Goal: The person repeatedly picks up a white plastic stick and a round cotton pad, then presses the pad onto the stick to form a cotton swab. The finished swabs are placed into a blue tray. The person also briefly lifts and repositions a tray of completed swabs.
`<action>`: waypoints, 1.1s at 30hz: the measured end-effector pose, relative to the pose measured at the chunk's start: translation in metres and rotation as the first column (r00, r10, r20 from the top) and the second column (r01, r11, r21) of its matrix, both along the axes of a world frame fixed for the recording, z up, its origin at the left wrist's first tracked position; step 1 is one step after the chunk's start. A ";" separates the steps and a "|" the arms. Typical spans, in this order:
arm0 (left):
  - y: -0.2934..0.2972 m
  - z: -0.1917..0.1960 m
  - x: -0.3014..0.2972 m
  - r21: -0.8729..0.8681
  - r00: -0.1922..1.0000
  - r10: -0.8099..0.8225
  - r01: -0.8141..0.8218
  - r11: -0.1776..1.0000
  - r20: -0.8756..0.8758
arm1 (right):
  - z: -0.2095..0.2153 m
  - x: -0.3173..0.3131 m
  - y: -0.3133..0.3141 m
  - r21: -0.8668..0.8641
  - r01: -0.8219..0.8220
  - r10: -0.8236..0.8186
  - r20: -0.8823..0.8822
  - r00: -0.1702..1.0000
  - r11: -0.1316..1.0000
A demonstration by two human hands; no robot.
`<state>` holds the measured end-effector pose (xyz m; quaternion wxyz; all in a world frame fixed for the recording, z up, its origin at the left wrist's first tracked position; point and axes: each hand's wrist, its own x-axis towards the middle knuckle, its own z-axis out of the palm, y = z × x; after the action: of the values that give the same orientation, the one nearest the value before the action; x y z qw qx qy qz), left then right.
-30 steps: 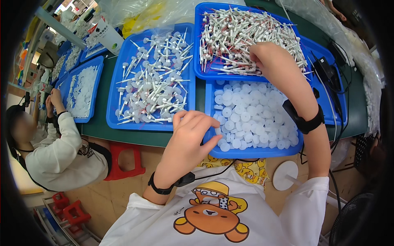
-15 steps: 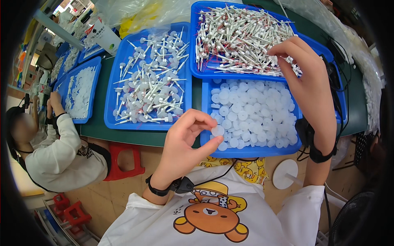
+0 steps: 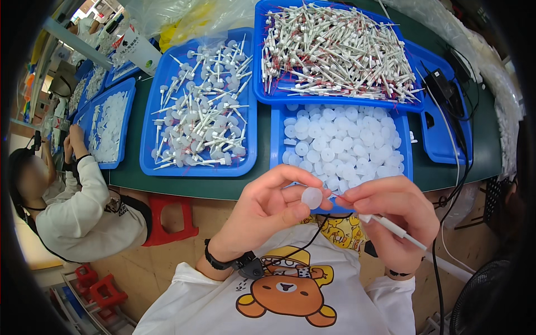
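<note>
Head view: my left hand pinches a small white round cap between thumb and fingertips, held up close to my chest, just below the near edge of the green worktop. My right hand is closed around a thin white stick, whose tip points toward the cap; the two hands nearly touch. Just beyond them a blue tray is full of the same white caps, behind it another blue tray holds a heap of white sticks, and to the left a third blue tray carries sticks fitted with caps. At far left another person in white works at the same worktop.
</note>
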<state>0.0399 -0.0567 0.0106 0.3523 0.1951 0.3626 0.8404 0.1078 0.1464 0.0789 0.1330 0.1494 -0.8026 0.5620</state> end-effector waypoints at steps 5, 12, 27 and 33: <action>0.004 0.013 0.004 -0.055 0.995 0.028 -0.023 0.998 0.096 | -0.011 0.001 -0.007 -0.033 0.043 -0.046 -0.076 0.996 0.999; 0.004 0.000 0.003 0.051 1.000 0.013 -0.013 0.999 -0.005 | -0.018 0.002 -0.006 -0.028 0.005 -0.008 -0.104 0.995 1.000; 0.005 0.012 0.003 -0.133 0.994 0.069 -0.058 0.989 0.080 | -0.030 0.002 -0.007 -0.083 0.068 -0.071 -0.033 0.997 0.994; 0.006 0.009 0.003 -0.137 0.992 0.113 -0.104 0.985 0.063 | -0.027 0.002 -0.001 0.045 0.043 -0.042 -0.032 0.999 0.998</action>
<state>0.0433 -0.0507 0.0192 0.3310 0.1214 0.4156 0.8385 0.1095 0.1451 0.0522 0.1537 0.1439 -0.8160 0.5383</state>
